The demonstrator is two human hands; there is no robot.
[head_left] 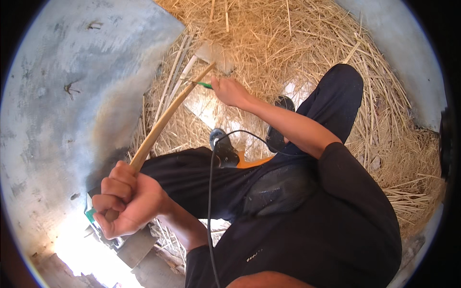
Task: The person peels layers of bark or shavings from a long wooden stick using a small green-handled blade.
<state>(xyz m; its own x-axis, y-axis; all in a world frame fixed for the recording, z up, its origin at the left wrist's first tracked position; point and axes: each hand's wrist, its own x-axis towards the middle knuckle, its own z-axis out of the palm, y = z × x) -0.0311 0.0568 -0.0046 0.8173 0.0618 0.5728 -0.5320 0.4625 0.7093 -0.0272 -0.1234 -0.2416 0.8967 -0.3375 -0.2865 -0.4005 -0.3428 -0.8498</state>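
A long, pale strip of wood or bamboo [165, 115] slants from lower left up toward the middle of the head view. My left hand [139, 199] is wrapped in a fist round its near, lower end. At the far end, my right hand [230, 91] is closed on a small green-handled tool [205, 85]. The tool's thin tip lies against or across the strip; its exact kind is too small to tell. Both forearms are bare, and the strip is held up above my bent legs.
Loose straw-like shavings [269, 43] heap up ahead, with longer thin strips [372, 115] at the right. A worn blue-grey wall [72, 86] rises on the left. A black cable [211, 187] runs over my lap. Something orange [254, 162] lies by my dark shoe [223, 146].
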